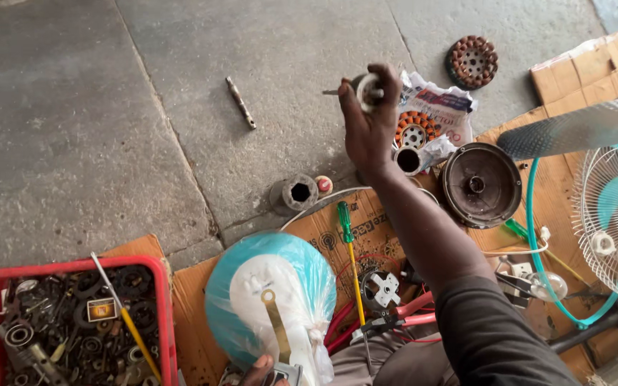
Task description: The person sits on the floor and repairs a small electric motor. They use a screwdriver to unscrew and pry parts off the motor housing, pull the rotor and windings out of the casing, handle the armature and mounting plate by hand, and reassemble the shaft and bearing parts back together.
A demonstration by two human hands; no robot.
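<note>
Between the fingertips of the right hand (368, 125), raised at arm's length over the concrete floor (109, 107), sits a small motor rotor (368, 89): a pale drum with a thin metal shaft. The fingers are clamped round the drum. The shaft sticks out to the left of the grip, so the rotor's long axis runs roughly level, left to right across the view, with the shaft tip pointing away from the palm.

Judging by how things lie, the motor is already apart. Just right of the grip, a copper-wound stator (414, 132) rests on a crumpled printed bag, a second stator (472, 62) lies further out, and a dark round motor housing (481, 184) sits open on the cardboard. A loose shaft (240, 102) lies well to the left of the grip. Nothing looks put back together yet.

Nearer the body, below the grip, the left hand (262, 372) shows only at the frame's bottom edge, touching a teal and white fan base (270, 300) wrapped in plastic; whether it is closed on anything I cannot tell. A green-handled screwdriver (348, 257) and red-handled pliers (395, 314) lie between the two hands, and a red tray (162, 300) of bearings sits far left.
</note>
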